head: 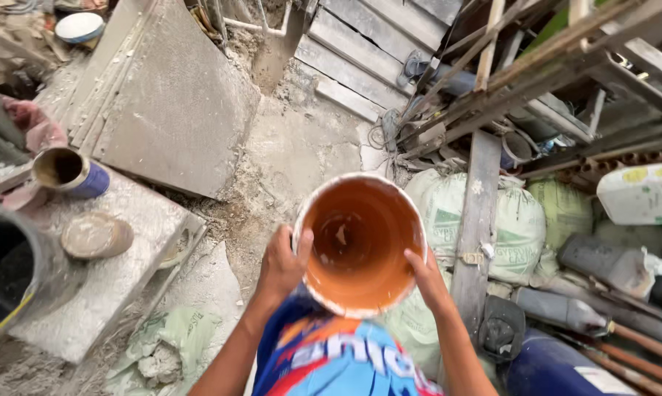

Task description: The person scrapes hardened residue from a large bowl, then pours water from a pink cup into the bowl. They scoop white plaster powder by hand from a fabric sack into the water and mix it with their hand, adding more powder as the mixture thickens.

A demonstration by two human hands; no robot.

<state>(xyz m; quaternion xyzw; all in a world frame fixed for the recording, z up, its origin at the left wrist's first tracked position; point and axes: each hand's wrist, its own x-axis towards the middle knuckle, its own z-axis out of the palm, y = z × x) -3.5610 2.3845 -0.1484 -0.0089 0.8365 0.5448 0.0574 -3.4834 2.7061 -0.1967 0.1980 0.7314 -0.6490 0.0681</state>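
Head view. The person is holding an orange bucket (360,242) up in front of the chest, mouth tipped toward the camera, so the inside is showing. The left hand (283,264) is clasping the left rim, thumb hooked over the lip, fingers wrapping behind the wall. The right hand (426,282) is pressing flat against the right side, fingers curving along the rim. Both hands are closed on the bucket; neither is free.

The bucket is hanging in the air above a dusty concrete floor (287,154), just in front of green sacks (518,227) stacked to the right. Inside, only a pale smear and a thin film of residue are showing on the bottom; the rim is crusted whitish.

Judgement on handling: a two-sided grip like this is working best with the thumbs over the lip, since the wall looks slick and slightly flexible. Keeping the load close to the body is helping balance on cluttered footing.

Nearby: a grey slab (170,103) leaning at upper left, a blue tin (71,172) on a low concrete block (104,279), a wooden plank (477,213) standing beside the sacks.
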